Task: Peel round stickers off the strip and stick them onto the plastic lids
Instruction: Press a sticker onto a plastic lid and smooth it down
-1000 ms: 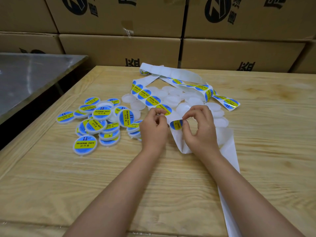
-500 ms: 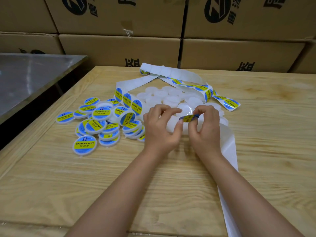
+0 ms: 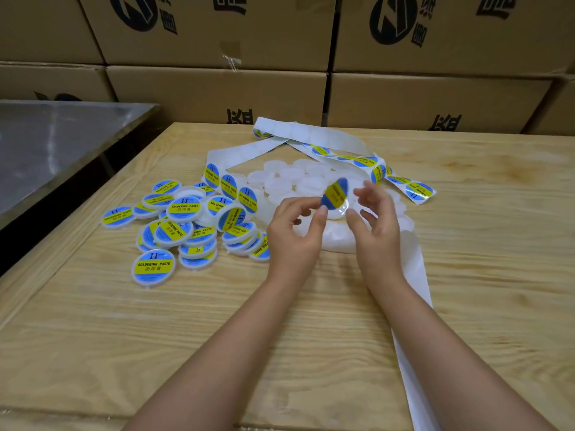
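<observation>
My left hand (image 3: 295, 234) pinches a clear plastic lid (image 3: 339, 210) at its left edge, thumb tip against a blue-and-yellow round sticker (image 3: 334, 191) that stands tilted up over the lid, blurred. Fingers spread, my right hand (image 3: 378, 222) hovers just right of the lid, thumb close to its rim. The white sticker strip (image 3: 367, 161) loops across the table behind my hands. Its bare backing (image 3: 415, 293) trails past my right forearm. Plain white lids (image 3: 289, 175) lie under the strip. Stickered lids (image 3: 183, 225) are heaped to the left.
The work lies on a pale wooden table (image 3: 217, 337). Stacked cardboard boxes (image 3: 217, 91) wall off its far edge. A grey metal table (image 3: 56, 141) stands to the left across a dark gap.
My right hand has peeled a sticker off the strip, carried it to the lid and let go. The strip's stickered section has slid left. Both hands have risen slightly.
</observation>
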A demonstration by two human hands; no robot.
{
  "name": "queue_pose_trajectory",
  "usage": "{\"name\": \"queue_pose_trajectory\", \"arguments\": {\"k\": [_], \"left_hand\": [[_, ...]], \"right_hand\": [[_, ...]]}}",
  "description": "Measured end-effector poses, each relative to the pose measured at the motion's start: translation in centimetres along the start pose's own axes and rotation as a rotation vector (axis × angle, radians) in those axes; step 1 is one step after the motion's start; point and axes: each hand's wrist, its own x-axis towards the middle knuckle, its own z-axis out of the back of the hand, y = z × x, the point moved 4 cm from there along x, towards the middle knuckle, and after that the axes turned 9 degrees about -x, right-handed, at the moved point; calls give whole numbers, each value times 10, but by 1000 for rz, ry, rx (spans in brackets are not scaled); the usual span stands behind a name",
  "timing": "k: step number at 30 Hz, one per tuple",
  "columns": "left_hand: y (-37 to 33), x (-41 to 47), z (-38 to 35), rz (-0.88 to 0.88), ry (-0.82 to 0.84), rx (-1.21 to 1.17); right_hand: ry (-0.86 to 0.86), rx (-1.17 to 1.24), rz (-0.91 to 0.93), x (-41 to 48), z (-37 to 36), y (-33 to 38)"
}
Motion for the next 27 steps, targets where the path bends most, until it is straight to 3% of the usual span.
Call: {"name": "queue_pose_trajectory", "arguments": {"k": [5,11,20,22,25,27], "left_hand": [[5,2,0,170,24,-245],[15,4,-4,239,132,-395],[25,-3,-15,334,225,-206],[25,-1,-13,252,222,-53],[18,4,-9,-112,214,332],[21,7,-16,-257,313,582]], "right_hand": [[6,18,-89,4,-2,-4],[17,77,-149,7,-1,-8],[-67,35,-174,10,4,-13],[-121,50,-179,11,8,-13],[-172,41,-158,12,12,-13],[-189,22,-144,10,11,-11]]}}
